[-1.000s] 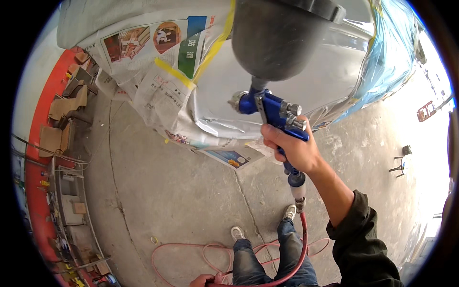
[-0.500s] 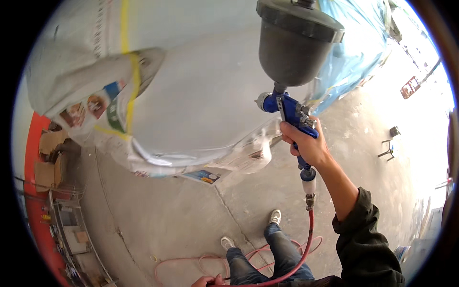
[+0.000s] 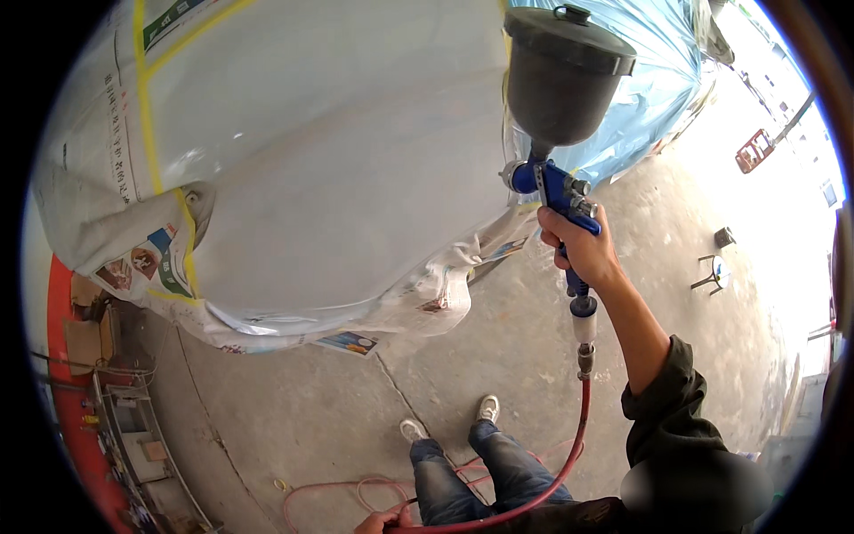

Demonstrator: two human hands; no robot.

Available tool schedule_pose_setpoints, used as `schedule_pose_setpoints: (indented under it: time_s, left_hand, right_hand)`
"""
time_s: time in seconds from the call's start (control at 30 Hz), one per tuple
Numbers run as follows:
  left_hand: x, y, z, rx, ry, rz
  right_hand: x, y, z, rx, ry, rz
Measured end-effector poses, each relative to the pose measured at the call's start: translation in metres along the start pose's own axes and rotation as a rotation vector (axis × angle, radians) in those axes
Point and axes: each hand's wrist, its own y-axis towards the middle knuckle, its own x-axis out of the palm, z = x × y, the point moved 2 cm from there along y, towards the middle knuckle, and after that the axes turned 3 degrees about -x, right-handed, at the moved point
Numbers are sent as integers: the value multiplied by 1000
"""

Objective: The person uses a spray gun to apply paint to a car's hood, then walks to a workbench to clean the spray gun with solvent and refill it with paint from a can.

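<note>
1. The right hand (image 3: 583, 249) is wrapped around the handle of a blue spray gun (image 3: 559, 191); the trigger is largely covered by the fingers, so whether it is pulled cannot be told.
2. The gun is thus located in the right hand itself, its body projecting above and to the left of the fist.
3. Two axes are presented: from cup to hose coupling, the gun runs nearly straight up and down the view; the barrel runs across it, dipping slightly toward its rear knobs.
4. The nozzle (image 3: 512, 176) is directed left, toward the pale grey panel (image 3: 356, 196), which lies left of the right hand. The gap between nozzle and panel cannot be judged from this view.
5. The dark cup (image 3: 565, 84) is carried above the gun body, with its lid uppermost.
6. The red hose (image 3: 583, 418) is connected below the handle and is curved down and left to the left hand (image 3: 382, 521), closed about it at the lower edge, partly cut off.
7. Of the two hands, the right is nearer the panel, which is bordered by yellow tape (image 3: 147, 116).
</note>
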Motion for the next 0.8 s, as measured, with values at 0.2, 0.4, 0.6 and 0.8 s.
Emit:
schedule_pose_setpoints:
  time_s: [0.2, 0.4, 0.6, 0.8]
  left_hand:
    - [-18, -5, -26, -4, -5, 35]
    - [-43, 6, -49, 12, -17, 29]
    - [-82, 24, -69, 29, -48, 13]
    - [-115, 36, -91, 41, -56, -9]
  right_hand:
    - [6, -6, -9, -49, 21, 92]
    - [49, -25, -21, 3, 44, -14]
    - [122, -49, -32, 68, 45, -144]
    - [178, -73, -46, 108, 22, -227]
